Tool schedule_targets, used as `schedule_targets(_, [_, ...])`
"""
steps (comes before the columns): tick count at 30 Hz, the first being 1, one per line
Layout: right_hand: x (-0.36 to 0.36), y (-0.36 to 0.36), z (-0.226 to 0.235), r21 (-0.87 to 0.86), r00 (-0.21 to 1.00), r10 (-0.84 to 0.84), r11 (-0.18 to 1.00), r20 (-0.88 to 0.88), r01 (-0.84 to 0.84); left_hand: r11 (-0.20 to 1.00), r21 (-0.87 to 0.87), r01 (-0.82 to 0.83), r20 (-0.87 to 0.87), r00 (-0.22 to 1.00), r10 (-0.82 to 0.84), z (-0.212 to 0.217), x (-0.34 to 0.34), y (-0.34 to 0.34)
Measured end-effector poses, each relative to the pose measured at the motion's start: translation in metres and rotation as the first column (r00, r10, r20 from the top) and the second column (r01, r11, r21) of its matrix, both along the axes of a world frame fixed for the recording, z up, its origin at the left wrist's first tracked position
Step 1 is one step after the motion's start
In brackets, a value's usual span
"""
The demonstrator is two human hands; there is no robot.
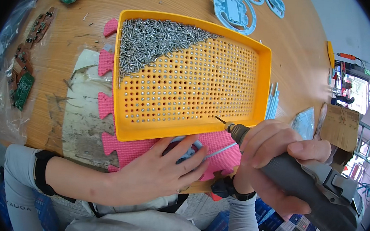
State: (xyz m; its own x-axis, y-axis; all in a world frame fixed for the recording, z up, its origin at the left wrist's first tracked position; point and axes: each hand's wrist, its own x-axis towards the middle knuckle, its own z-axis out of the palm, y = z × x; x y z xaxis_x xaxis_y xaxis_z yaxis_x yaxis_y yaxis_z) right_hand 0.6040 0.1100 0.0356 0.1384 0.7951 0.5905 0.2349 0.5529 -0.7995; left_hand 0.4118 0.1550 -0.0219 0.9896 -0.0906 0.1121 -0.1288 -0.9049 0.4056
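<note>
My right hand (278, 160) is wrapped round a dark grey electric screwdriver (307, 189), whose thin bit (221, 120) points left over the near right part of a yellow screw tray (118, 109). The tip is at the perforated plate, close to the seated screw heads. Loose silver screws (147, 40) are heaped in the tray's far left corner. Below the tray's near edge, my left hand (162, 171) lies with bent, spread fingers over a light blue plastic part (197, 145), holding it on the pink foam mat (222, 146). My fingers hide much of that part; the thumb is out of sight.
Light blue steering-wheel-shaped parts (235, 11) lie at the far side of the wooden table (289, 50). Circuit boards (23, 91) rest on clear plastic at the left. Light blue sticks (273, 101) lie right of the tray, and a cardboard box (340, 126) stands farther right.
</note>
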Motion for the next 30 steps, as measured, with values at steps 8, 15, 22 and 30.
schedule_targets(8, [-0.004, 0.002, -0.003, 0.000, 0.999, -0.019, 1.000, 0.036, 0.019, 0.990, 0.044, -0.136, -0.046, 0.989, 0.138, 0.002, 0.011, -0.018])
schedule_targets(15, [0.001, 0.000, 0.000, -0.028, 1.000, -0.016, 0.999, -0.018, 0.016, 0.989, 0.059, -0.134, -0.014, 0.991, 0.135, 0.003, 0.011, -0.017])
schedule_targets(22, [-0.001, 0.001, 0.002, 0.017, 0.998, -0.063, 0.998, -0.019, 0.063, 0.989, 0.042, -0.140, -0.008, 0.990, 0.141, 0.003, 0.012, -0.018])
schedule_targets(30, [0.003, -0.030, 0.042, -0.030, 0.986, 0.142, 0.989, -0.086, -0.145, 0.986, -0.032, -0.163, 0.023, 0.986, 0.164, -0.001, 0.010, -0.019])
